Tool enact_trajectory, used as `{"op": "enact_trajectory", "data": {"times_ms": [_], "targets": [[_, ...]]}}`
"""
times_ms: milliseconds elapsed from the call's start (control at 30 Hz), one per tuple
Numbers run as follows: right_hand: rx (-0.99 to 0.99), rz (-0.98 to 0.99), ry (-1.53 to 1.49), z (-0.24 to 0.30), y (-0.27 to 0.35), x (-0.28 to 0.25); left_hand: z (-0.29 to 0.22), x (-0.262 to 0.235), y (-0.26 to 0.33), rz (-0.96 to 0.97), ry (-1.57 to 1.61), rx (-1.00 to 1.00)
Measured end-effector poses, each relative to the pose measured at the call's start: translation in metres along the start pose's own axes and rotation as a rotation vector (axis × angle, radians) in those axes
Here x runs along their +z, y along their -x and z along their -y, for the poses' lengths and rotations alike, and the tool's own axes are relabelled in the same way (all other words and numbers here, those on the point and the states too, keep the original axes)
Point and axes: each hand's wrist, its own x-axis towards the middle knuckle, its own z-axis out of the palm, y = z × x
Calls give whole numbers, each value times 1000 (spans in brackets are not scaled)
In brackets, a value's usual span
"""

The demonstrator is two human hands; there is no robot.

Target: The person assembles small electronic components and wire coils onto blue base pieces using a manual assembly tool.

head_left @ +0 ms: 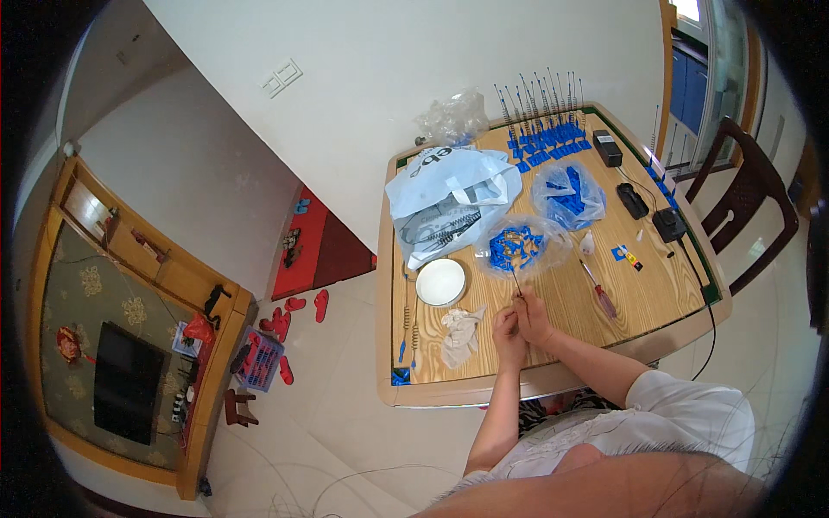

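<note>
My left hand (pixel 509 337) and my right hand (pixel 534 319) are closed close together above the front of the table. A thin dark rod (pixel 516 281) sticks up from between the fingers; its lower part is hidden in them. Just beyond its tip lies an open clear plastic bag of small blue and brass-coloured parts (pixel 516 248). Left of my hands are a crumpled white cloth (pixel 462 335) and a round white dish (pixel 441 283). To the right, a screwdriver (pixel 599 293) with a reddish handle rests on the wood.
Several upright spring rods on blue bases (pixel 553 134) stand at the back. A white plastic bag (pixel 449 203) holding springs, a second bag of blue pieces (pixel 568 195), black adapters (pixel 667 224) with a cable, and two spring rods (pixel 405 332) at the left also occupy the table (pixel 553 380).
</note>
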Motion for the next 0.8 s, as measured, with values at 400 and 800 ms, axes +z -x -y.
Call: {"op": "enact_trajectory", "data": {"times_ms": [400, 800], "targets": [[60, 33, 5, 6, 1, 2, 12, -8, 1, 34, -118, 106], [35, 22, 10, 3, 1, 3, 12, -9, 0, 56, -147, 92]]}}
